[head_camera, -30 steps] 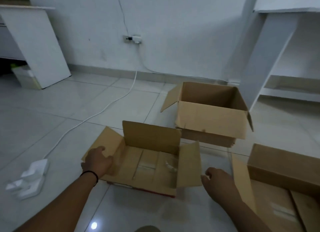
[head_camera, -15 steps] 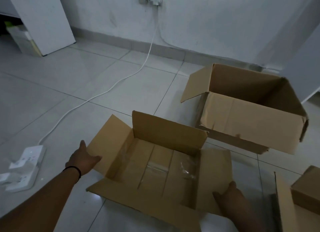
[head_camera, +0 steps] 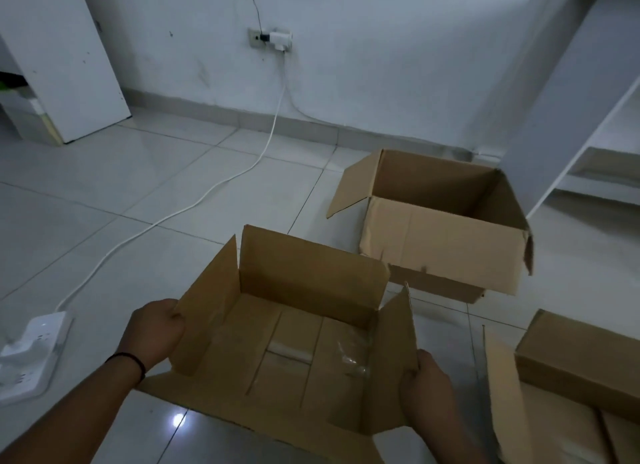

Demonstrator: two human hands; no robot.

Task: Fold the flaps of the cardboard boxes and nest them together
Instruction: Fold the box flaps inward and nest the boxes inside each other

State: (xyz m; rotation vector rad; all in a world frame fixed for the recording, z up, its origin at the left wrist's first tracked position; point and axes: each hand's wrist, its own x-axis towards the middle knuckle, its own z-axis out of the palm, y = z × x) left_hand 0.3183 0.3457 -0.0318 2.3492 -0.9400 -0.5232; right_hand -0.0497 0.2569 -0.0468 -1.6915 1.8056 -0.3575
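The big open box (head_camera: 440, 221) sits on the tiled floor (head_camera: 104, 204) beyond the smaller box (head_camera: 298, 342) in front of me. My left hand (head_camera: 156, 332) grips its left flap (head_camera: 207, 311), my right hand (head_camera: 427, 384) its right flap (head_camera: 398, 346), both raised.

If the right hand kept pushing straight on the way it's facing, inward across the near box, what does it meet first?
The right hand already presses the near box's right flap. Straight inward, that flap would likely swing over the open box toward the left flap; depth is unclear.
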